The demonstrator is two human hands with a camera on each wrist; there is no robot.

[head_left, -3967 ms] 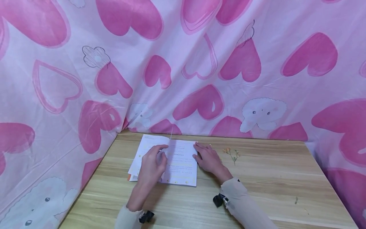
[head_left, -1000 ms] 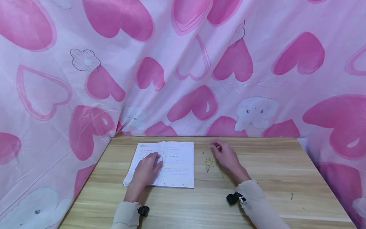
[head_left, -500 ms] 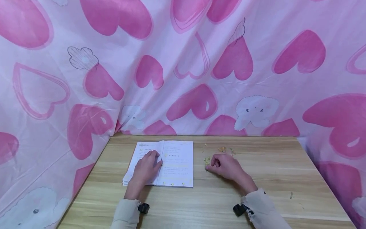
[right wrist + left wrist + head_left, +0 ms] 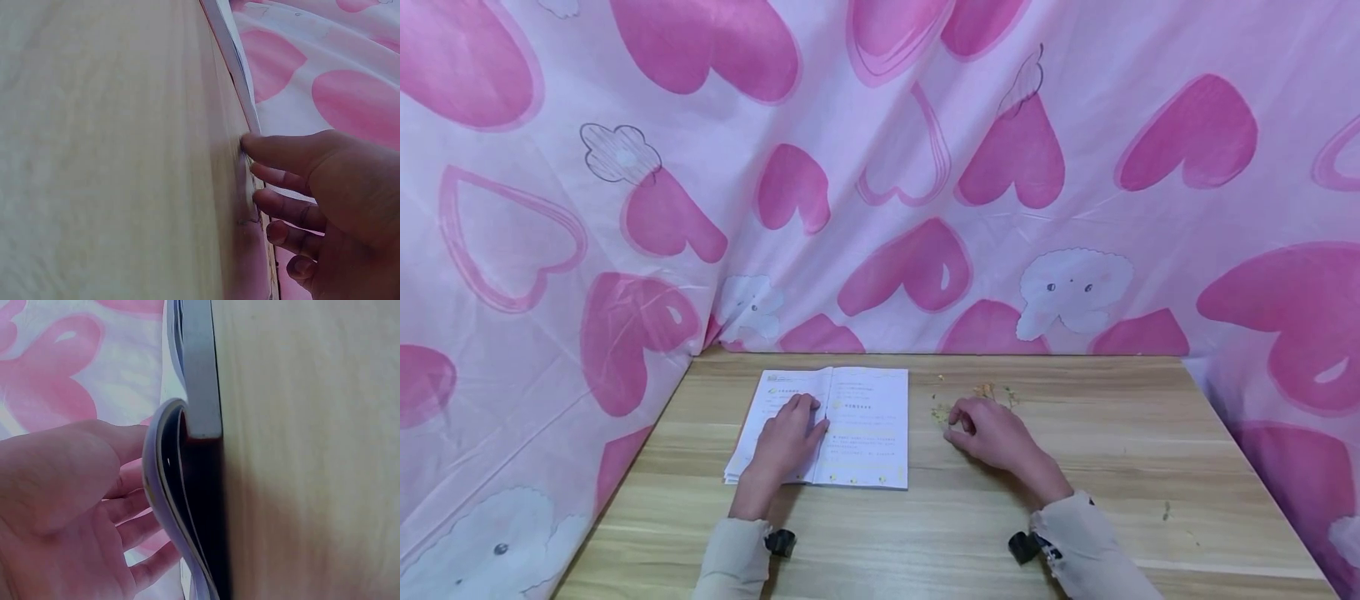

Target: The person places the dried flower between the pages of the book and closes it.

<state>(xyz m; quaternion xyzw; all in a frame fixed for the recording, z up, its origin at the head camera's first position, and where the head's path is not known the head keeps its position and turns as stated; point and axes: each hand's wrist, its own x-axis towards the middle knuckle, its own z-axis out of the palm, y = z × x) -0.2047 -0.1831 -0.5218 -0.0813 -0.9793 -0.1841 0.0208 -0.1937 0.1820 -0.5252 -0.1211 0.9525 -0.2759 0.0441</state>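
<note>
An open book (image 4: 865, 429) with printed pages lies on the wooden table. My left hand (image 4: 782, 437) rests on its left page, fingers extended near the fold. The left wrist view catches the curved pages (image 4: 164, 487) beside that hand. To the right of the book, my right hand (image 4: 996, 433) is low over the table, thumb and index finger beside a small sprig of yellow flowers (image 4: 939, 412). Its stem is hidden by the hand, so I cannot tell whether it is pinched. In the right wrist view the thumb (image 4: 275, 149) touches the tabletop.
An orange dried flower sprig (image 4: 983, 389) lies just behind my right hand. Tiny yellow bits (image 4: 941, 378) are scattered near the book's right edge. A pink heart-patterned cloth (image 4: 902, 267) hangs along the table's back and sides.
Earlier my left hand was raised at a lifted page and my right held the book's edge. The page now lies flat; my right hand has come to the yellow flowers, which have shifted slightly.
</note>
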